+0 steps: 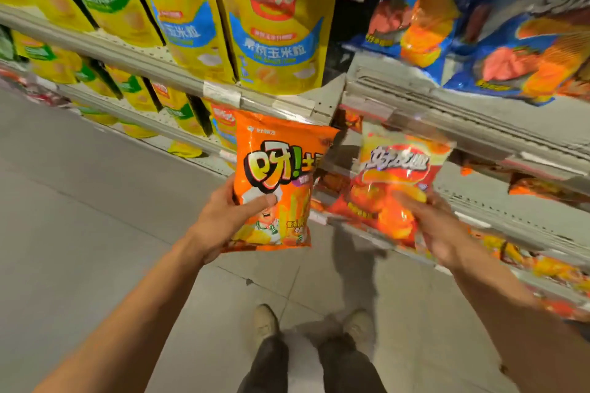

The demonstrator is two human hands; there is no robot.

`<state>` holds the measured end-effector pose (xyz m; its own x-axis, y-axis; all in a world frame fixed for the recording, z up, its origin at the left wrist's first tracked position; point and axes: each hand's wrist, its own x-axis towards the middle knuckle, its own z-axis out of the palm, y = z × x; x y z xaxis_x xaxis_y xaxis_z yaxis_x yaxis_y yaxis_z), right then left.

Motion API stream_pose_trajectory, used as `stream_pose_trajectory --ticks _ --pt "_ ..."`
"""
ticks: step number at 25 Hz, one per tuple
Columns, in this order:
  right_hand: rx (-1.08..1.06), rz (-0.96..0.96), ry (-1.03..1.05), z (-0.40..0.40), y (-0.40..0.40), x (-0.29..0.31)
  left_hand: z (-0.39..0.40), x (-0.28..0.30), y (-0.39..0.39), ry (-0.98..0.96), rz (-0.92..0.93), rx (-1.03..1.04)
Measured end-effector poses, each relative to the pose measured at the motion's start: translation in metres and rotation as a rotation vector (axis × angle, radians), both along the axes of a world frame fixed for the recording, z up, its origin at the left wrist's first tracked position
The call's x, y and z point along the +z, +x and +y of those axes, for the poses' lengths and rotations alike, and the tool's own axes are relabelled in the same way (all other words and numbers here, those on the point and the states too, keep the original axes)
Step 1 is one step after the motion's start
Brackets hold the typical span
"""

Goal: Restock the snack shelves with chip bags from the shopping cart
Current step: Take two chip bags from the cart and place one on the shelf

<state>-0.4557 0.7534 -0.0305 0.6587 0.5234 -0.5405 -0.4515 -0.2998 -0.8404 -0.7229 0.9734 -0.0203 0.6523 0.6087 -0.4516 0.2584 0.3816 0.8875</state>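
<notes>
Shoes (pixel 266 322) seen below. Left hand (pixel 223 220) fingers (pixel 263 201) clamped on orange bag (pixel 274 182); right hand (pixel 443 230) grips red bag (pixel 392 185). Neither yet shelved; shelf (pixel 479 210) just beyond fingertips; cart unseen.

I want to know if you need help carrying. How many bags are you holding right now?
2. The orange bag is in the left hand, and the red bag is in the right hand, close to the shelves. No other bags are held.

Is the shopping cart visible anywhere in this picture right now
No. Only the shelves, bare floor and the person's shoes show, while the left hand and right hand each hold a chip bag.
</notes>
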Motion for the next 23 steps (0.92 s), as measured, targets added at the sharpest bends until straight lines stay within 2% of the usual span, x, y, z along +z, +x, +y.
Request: stream_pose_trajectory --ticks 6,11,16,18,21,23 --pt "-0.154 -0.171 0.083 0.086 0.068 -0.048 0.029 -0.049 0.019 0.003 -0.011 -0.169" --pt "-0.175 -0.131 0.237 0.112 0.09 -0.075 0.037 -0.071 0.033 -0.026 -0.026 -0.252" --pt "-0.31 -0.17 0.229 0.115 0.107 -0.072 0.038 -0.079 0.044 -0.034 -0.039 -0.283" --pt "-0.246 -0.21 0.155 0.117 0.107 -0.072 0.036 -0.08 0.049 -0.03 -0.056 -0.276" --pt "-0.021 -0.203 0.02 0.114 0.103 -0.08 0.031 -0.082 0.055 -0.044 -0.074 -0.257" --pt "-0.006 -0.202 0.001 0.112 0.103 -0.085 0.027 -0.083 0.06 -0.077 -0.08 -0.268"
